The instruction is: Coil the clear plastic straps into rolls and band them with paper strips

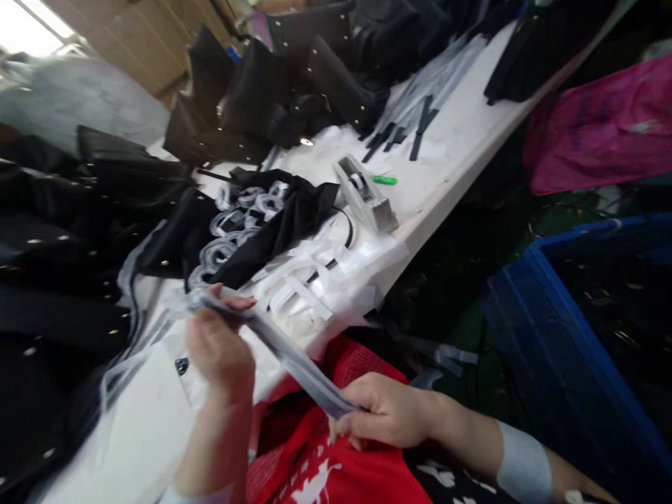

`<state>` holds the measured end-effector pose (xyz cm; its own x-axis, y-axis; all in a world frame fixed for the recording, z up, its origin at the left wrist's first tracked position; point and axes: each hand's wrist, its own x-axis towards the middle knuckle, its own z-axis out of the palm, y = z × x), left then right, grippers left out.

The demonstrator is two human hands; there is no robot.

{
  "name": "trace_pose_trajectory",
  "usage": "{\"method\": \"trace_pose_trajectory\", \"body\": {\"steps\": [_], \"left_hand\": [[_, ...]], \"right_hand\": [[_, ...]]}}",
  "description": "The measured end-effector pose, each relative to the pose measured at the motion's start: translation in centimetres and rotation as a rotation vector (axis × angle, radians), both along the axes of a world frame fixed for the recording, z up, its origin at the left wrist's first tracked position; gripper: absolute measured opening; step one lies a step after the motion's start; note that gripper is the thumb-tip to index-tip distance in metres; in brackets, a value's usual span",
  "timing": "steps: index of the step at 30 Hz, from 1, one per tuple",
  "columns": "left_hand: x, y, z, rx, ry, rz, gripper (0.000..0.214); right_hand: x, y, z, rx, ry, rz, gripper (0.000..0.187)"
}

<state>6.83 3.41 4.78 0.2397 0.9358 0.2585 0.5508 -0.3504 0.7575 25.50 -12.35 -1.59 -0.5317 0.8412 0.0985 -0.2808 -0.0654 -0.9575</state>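
A long grey strap, which looks wrapped in clear plastic, stretches between my two hands above the table's front edge. At its upper left end, my left hand is closed around it, slightly blurred. My right hand pinches the lower right end between thumb and fingers, just above a red apron. Beyond the left hand, several coiled straps lie on black fabric. White paper strips are scattered on the table close behind the held strap.
A tape dispenser and a green marker rest on the white table. Black bags with metal studs crowd its left and far sides. At right stand a blue crate and a pink bag. Another person's arm shows behind.
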Motion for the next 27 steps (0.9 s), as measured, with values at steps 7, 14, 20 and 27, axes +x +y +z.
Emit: {"method": "trace_pose_trajectory", "body": {"steps": [7, 14, 20, 27], "left_hand": [[1.1, -7.6, -3.1, -0.214, 0.351, -0.477, 0.036], [0.4, -9.3, -1.4, -1.009, -0.232, -0.501, 0.060], [-2.3, -7.6, -0.8, -1.211, -0.891, -0.266, 0.057], [-4.3, -6.6, -1.2, -0.530, -0.961, 0.001, 0.041]], "right_hand": [[7.7, 1.7, -0.1, -0.164, -0.138, -0.346, 0.034], [5.0, 2.6, -2.3, 0.145, -0.825, -0.316, 0.048], [-1.4, 2.1, -2.5, 0.099, -0.737, -0.303, 0.031], [-7.8, 1.7, 1.3, 0.054, -0.676, 0.123, 0.039]]}}
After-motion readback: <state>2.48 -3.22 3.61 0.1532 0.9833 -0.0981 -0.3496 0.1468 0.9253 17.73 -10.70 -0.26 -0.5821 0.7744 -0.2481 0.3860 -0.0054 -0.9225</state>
